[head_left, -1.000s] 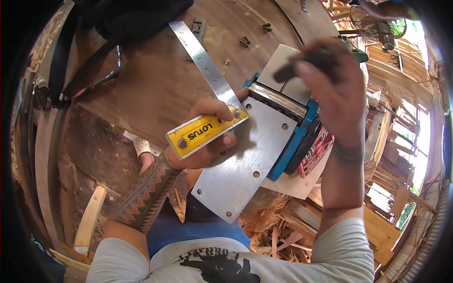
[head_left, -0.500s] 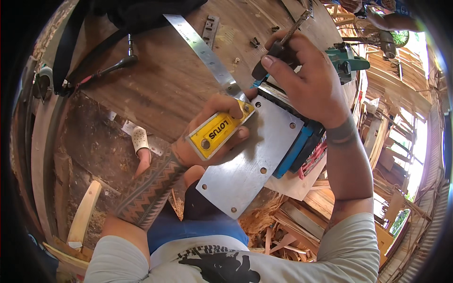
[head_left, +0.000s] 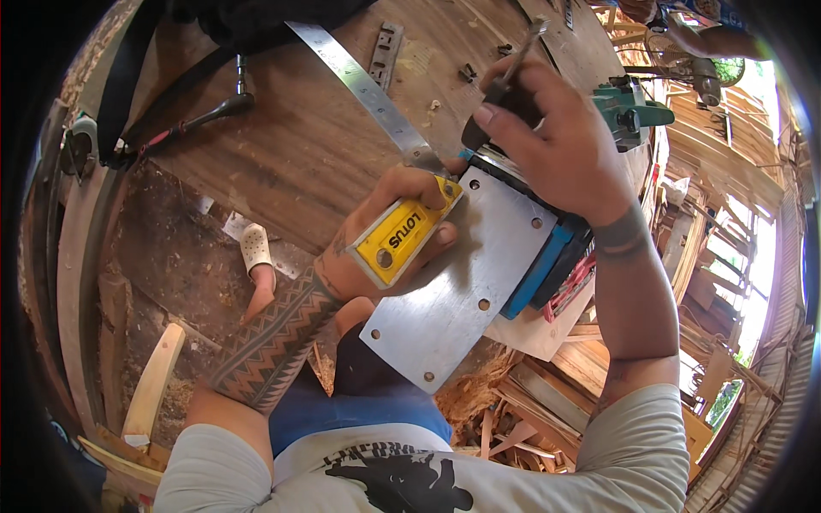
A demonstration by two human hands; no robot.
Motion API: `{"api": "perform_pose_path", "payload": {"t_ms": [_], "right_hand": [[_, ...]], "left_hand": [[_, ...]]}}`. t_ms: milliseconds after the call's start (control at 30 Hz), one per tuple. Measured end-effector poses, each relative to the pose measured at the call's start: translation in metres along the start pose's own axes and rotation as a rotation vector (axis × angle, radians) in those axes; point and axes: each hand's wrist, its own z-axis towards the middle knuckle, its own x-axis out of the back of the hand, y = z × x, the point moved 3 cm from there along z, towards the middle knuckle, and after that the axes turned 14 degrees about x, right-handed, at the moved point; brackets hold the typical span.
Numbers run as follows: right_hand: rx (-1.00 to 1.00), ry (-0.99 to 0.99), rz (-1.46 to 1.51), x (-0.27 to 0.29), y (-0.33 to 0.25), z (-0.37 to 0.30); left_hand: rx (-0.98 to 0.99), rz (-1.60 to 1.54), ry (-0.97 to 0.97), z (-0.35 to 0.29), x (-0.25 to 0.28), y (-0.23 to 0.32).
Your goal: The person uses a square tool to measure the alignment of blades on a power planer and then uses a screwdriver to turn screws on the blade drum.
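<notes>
My left hand (head_left: 392, 192) is wrapped round the yellow handle (head_left: 398, 243) of a try square. Its steel ruled blade (head_left: 368, 91) points away to the upper left above the table. Under that hand lies an upturned electric planer with its bare metal base (head_left: 453, 286) facing up and its blue body (head_left: 532, 278) showing along the right side. My right hand (head_left: 573, 141) grips a dark-handled screwdriver (head_left: 516, 65), shank pointing up and away. This hand is over the planer's far end, and partly hides it.
On the wooden table (head_left: 282, 145) lie a black-handled ratchet (head_left: 224, 109), a slotted metal strip (head_left: 386, 56) and small dark screws (head_left: 468, 73). A green power tool (head_left: 631, 113) stands at the right. Wood offcuts (head_left: 534, 410) fill the lower right. Another person's arm (head_left: 718, 39) shows far right.
The screwdriver's tip has swung slightly left, standing more upright. The try square has tipped a little in my left hand. Both grips stay the same.
</notes>
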Motion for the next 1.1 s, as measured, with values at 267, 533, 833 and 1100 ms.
{"api": "perform_pose_path", "payload": {"t_ms": [267, 533, 833, 1100], "right_hand": [[0.101, 0.039, 0.031, -0.005, 0.002, 0.003], [0.083, 0.36, 0.306, 0.025, 0.017, -0.007], [-0.647, 0.366, 0.307, 0.049, 0.129, -0.198], [-0.829, -0.024, -0.249, -0.016, 0.105, -0.239]], "left_hand": [[0.01, 0.006, -0.01, -0.002, -0.001, 0.0], [0.135, -0.187, -0.055, -0.003, -0.001, 0.003], [0.283, 0.191, 0.004, -0.057, 0.075, 0.041], [0.169, 0.973, -0.208, -0.049, 0.09, 0.102]]}}
